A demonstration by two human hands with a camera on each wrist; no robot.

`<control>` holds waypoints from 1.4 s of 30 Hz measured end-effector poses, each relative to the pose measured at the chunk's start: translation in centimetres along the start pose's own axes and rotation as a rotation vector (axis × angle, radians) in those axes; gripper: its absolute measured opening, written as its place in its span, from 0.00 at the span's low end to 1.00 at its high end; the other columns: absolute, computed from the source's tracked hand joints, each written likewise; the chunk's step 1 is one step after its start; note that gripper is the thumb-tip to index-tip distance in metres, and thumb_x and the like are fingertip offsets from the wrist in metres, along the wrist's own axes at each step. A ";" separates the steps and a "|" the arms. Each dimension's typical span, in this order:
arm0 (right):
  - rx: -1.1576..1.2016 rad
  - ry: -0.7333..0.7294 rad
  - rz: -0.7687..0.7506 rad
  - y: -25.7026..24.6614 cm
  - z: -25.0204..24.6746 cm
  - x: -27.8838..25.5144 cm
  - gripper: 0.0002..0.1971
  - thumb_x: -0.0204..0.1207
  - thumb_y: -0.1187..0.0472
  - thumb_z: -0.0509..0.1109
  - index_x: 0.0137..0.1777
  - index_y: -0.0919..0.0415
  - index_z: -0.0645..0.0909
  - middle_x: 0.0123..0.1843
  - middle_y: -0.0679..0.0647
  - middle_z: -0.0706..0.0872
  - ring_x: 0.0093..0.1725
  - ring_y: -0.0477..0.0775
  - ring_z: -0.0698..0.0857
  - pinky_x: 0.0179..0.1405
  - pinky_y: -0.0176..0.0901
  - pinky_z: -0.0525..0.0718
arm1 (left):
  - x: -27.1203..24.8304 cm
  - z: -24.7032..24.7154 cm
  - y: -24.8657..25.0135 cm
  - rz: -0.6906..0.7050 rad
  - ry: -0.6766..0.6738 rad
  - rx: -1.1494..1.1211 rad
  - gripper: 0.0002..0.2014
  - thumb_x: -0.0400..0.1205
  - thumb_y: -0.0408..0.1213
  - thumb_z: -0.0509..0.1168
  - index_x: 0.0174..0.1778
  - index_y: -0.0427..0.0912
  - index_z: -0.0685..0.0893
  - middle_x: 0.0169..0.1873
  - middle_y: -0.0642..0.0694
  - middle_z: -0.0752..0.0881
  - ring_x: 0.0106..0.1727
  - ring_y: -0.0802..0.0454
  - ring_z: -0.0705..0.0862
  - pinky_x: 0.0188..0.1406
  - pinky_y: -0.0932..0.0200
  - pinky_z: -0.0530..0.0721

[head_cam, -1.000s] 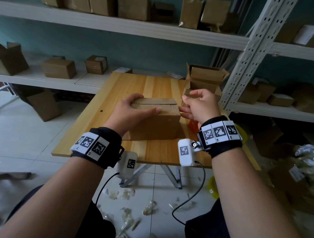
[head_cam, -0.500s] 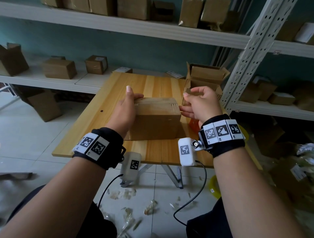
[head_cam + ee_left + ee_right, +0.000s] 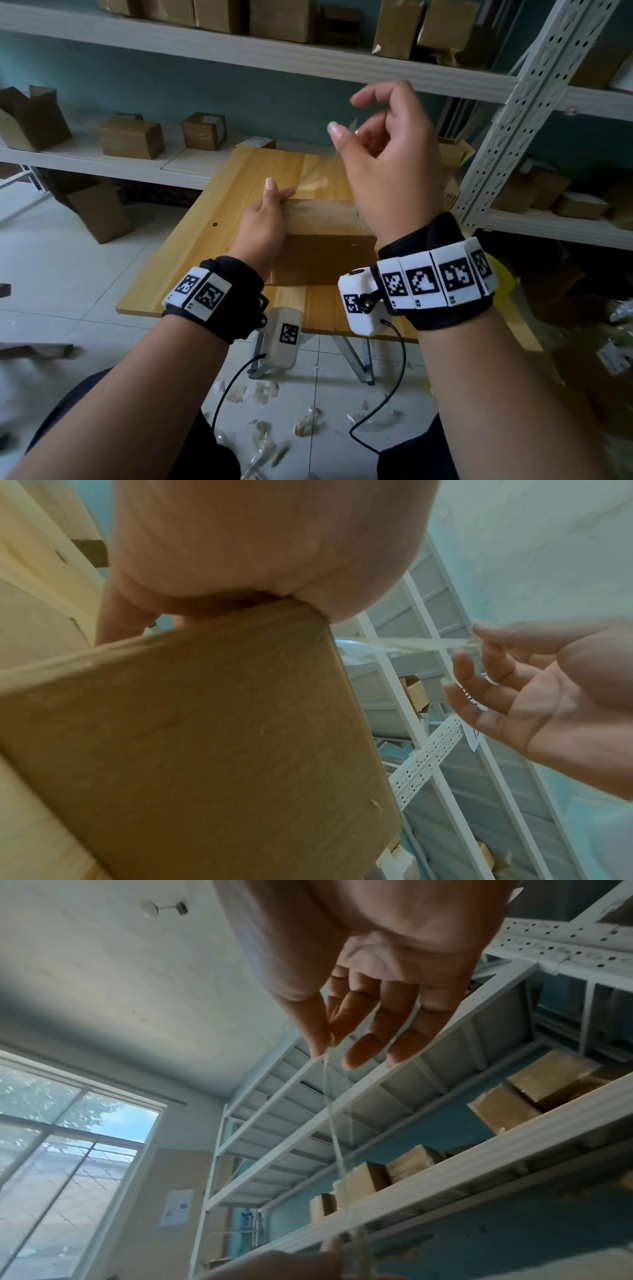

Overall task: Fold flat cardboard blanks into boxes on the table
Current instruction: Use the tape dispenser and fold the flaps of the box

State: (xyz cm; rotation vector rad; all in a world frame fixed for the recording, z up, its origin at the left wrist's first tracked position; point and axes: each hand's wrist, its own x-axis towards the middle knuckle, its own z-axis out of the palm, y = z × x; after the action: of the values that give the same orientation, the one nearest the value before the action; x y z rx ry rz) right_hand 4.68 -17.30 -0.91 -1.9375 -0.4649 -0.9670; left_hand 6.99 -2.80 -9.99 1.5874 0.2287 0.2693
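Tiled floor [image 3: 68, 260] under you is littered with clear scraps. Wooden table [image 3: 219, 212] just ahead, closed cardboard box [image 3: 325, 240] on it. Your left hand [image 3: 263, 222] holds the box's left end, thumb on the top. Above the box, your right hand [image 3: 387, 164] pinches a clear tape strip [image 3: 411, 643] running to the box top. Shelves [image 3: 308, 65] behind the table hold more boxes.
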 end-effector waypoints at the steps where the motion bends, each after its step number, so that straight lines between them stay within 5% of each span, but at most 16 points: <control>1: 0.018 0.006 -0.005 -0.3 0.3 0.0 0.13 0.82 0.58 0.78 0.62 0.57 0.82 0.34 0.45 0.82 0.36 0.41 0.84 0.39 0.27 0.81 | 0.0 0.0 0.1 -0.007 -0.001 -0.004 0.31 0.94 0.62 0.43 0.71 0.53 0.89 0.60 0.51 0.86 0.57 0.57 0.83 0.63 0.54 0.79; 4: 0.096 0.038 0.016 -0.8 1.0 0.2 0.12 0.81 0.57 0.79 0.60 0.57 0.83 0.35 0.47 0.85 0.35 0.43 0.85 0.39 0.30 0.83 | -0.1 -0.1 0.0 -0.010 0.001 -0.008 0.30 0.94 0.62 0.44 0.70 0.54 0.88 0.59 0.53 0.86 0.56 0.59 0.83 0.64 0.54 0.80; 7: 0.194 0.042 0.059 -1.0 1.4 0.5 0.13 0.79 0.56 0.80 0.59 0.57 0.83 0.38 0.53 0.90 0.37 0.49 0.89 0.44 0.47 0.91 | -0.2 0.1 -0.2 -0.011 0.000 -0.002 0.27 0.94 0.62 0.45 0.70 0.56 0.86 0.65 0.48 0.87 0.68 0.48 0.84 0.77 0.43 0.80; 11: 0.254 0.040 0.085 -1.2 1.9 0.6 0.14 0.78 0.55 0.81 0.58 0.59 0.83 0.40 0.55 0.91 0.39 0.55 0.91 0.42 0.59 0.92 | -0.2 0.1 0.1 -0.089 0.027 -0.005 0.29 0.94 0.61 0.46 0.79 0.49 0.82 0.72 0.44 0.85 0.74 0.43 0.82 0.79 0.39 0.79; 17: 0.217 0.074 0.177 -0.2 1.0 1.1 0.13 0.77 0.55 0.82 0.56 0.57 0.84 0.38 0.56 0.91 0.39 0.54 0.92 0.44 0.59 0.93 | 0.0 0.1 0.3 -0.133 0.023 0.022 0.29 0.95 0.60 0.46 0.82 0.47 0.78 0.73 0.44 0.84 0.75 0.43 0.81 0.81 0.40 0.77; 21: 0.030 0.013 0.307 1.8 -1.4 1.9 0.15 0.76 0.51 0.83 0.58 0.50 0.84 0.39 0.50 0.91 0.41 0.42 0.91 0.52 0.46 0.90 | 0.1 0.1 0.2 -0.120 0.019 0.063 0.29 0.95 0.59 0.46 0.82 0.44 0.78 0.72 0.44 0.84 0.75 0.45 0.81 0.82 0.43 0.76; 25: -0.095 -0.058 0.399 3.5 -3.0 2.1 0.14 0.76 0.50 0.82 0.58 0.48 0.84 0.43 0.49 0.92 0.46 0.43 0.91 0.48 0.39 0.85 | -0.2 0.2 0.4 -0.133 0.006 0.085 0.30 0.95 0.59 0.46 0.81 0.42 0.78 0.72 0.44 0.84 0.75 0.44 0.80 0.82 0.42 0.74; 29: -0.117 -0.069 0.451 4.9 -2.6 2.0 0.11 0.79 0.54 0.80 0.58 0.48 0.83 0.48 0.51 0.92 0.48 0.48 0.93 0.48 0.51 0.94 | -0.2 0.4 0.6 -0.164 0.015 0.117 0.31 0.95 0.59 0.45 0.82 0.43 0.78 0.68 0.46 0.81 0.71 0.46 0.78 0.77 0.48 0.73; 32: 0.044 -0.121 0.609 5.4 -2.4 1.9 0.09 0.84 0.62 0.75 0.61 0.53 0.82 0.57 0.55 0.90 0.48 0.49 0.94 0.41 0.51 0.96 | -0.1 0.5 0.7 -0.169 0.018 0.115 0.30 0.96 0.58 0.45 0.83 0.42 0.77 0.66 0.47 0.79 0.69 0.47 0.77 0.71 0.50 0.71; 37: 0.335 -0.196 0.850 6.5 -2.6 1.2 0.09 0.87 0.66 0.72 0.64 0.57 0.82 0.63 0.57 0.88 0.52 0.53 0.95 0.49 0.65 0.93 | -0.1 0.7 0.6 -0.186 0.034 0.134 0.31 0.96 0.59 0.44 0.85 0.43 0.75 0.76 0.44 0.79 0.74 0.46 0.76 0.72 0.52 0.69; 42: 0.122 -0.194 0.751 7.1 -2.6 0.7 0.09 0.86 0.57 0.74 0.63 0.51 0.83 0.54 0.51 0.93 0.54 0.50 0.94 0.55 0.56 0.89 | -0.1 0.8 0.7 -0.210 0.045 0.104 0.32 0.95 0.59 0.45 0.85 0.42 0.75 0.77 0.43 0.79 0.75 0.47 0.76 0.70 0.52 0.68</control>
State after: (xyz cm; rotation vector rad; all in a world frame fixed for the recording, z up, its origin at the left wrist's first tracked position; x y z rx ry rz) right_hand 8.58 -23.31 -3.53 -1.8714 0.1104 -0.2618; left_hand 7.16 -3.63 -9.36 1.6460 0.4470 0.1315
